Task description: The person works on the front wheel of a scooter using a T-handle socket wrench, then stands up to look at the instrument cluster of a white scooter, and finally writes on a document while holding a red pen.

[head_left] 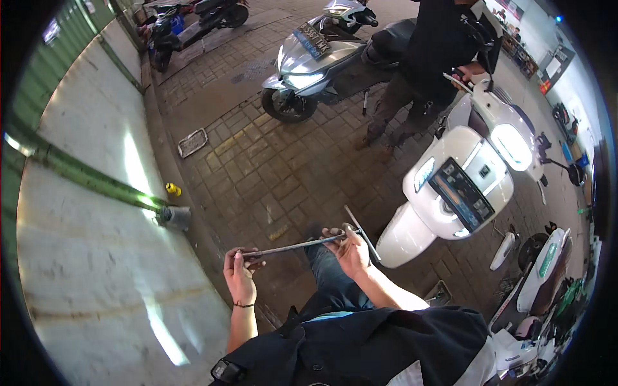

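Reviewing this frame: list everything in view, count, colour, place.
T-shaped rod: one, grey, lower centre
Near scooter: one, white, right
Far scooter: one, silver, top centre
Parked bikes: at least two, dark, top left
Other scooters: several, mostly white, lower right
Co-worker: one, dark clothes, beside near scooter
Small item: one, yellow, by wall
Cylinder: one, grey, by wall
Tray: one, pale, on paving
Wall: one, white and green, left
Jacket: one, dark, bottom
Left grip: one, bare, rod's left end
Right grip: one, bare, rod's right end

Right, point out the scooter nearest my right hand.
The white scooter with the lit oval headlight: its front mudguard sits close to your right hand, while the silver scooter and all the others stand farther off.
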The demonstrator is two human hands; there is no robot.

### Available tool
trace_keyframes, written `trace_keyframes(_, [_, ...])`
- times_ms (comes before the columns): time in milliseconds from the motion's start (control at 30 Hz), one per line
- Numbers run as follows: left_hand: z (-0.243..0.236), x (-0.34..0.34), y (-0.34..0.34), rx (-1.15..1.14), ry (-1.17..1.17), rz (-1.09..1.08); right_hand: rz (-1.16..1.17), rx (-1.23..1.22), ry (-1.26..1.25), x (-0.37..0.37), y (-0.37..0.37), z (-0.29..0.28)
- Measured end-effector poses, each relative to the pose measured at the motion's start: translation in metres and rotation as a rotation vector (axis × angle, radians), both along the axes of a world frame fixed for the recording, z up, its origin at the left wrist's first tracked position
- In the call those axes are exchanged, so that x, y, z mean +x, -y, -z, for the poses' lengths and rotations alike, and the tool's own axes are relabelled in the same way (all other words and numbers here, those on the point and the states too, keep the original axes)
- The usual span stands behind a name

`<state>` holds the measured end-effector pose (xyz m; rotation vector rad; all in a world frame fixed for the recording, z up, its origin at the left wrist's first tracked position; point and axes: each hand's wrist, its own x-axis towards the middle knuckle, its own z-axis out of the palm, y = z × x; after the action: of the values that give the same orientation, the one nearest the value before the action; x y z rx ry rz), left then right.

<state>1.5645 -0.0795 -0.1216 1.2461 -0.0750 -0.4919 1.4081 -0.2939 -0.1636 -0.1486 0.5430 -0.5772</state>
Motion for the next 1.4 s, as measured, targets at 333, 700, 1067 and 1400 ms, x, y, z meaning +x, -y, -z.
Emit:
trace_keyframes(333, [0.107, 0.234, 0.132, 0.988, 0.841, 0.931, 0.136, 0.119, -0.612, 0.178, 0.225, 0.145])
trace_keyframes(700, [0.166, 0.565, 0.331, 1.112, 1.063, 1.624, 0.443, 0.502, -0.686, 0.396, 0.270, 0.243])
trace_keyframes(1067, [0.173, 0.768, 0.413, 0.815, 0.789, 2.183, 0.091, 0.298, -1.445, 0.527, 0.237, 0.341])
trace_keyframes(1400, [0.510, 0.712, 0.700, 0.804, 1.260, 1.950, 0.414, 0.308, -1.653, 0.584, 0.329, 0.742])
